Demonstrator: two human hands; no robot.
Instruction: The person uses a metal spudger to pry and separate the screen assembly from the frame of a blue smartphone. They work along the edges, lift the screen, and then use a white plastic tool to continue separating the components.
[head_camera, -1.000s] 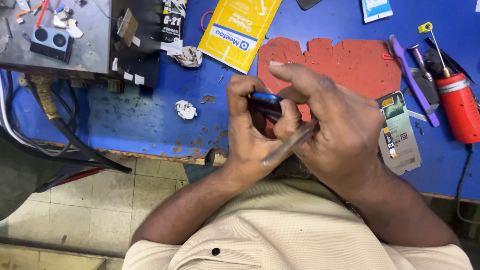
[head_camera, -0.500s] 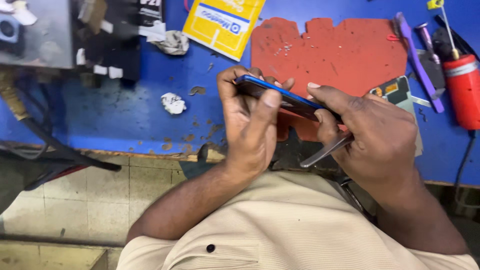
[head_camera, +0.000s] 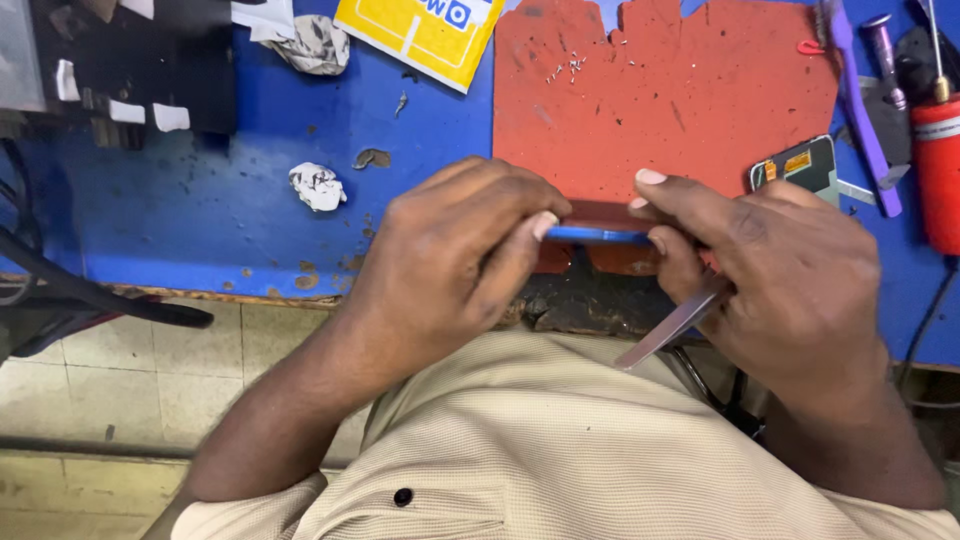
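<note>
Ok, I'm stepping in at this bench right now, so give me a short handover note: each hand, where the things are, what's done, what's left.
Left hand: grip on the left end of the thin blue-edged phone, held edge-up over the red rubber mat.
Right hand: fingertips on the phone's right end, flat metal pry tool tucked in the palm, blade pointing down.
Nearby: small loose screws on the mat, grey screen part at right.
Done: cannot tell if any seam is open.
Left: tool not yet at the phone's edge.

A phone (head_camera: 597, 233) is held edge-on between the left hand (head_camera: 455, 260) and right hand (head_camera: 775, 270), over the mat's (head_camera: 660, 100) near edge. A crumpled paper (head_camera: 317, 186) lies left of the hands.
</note>
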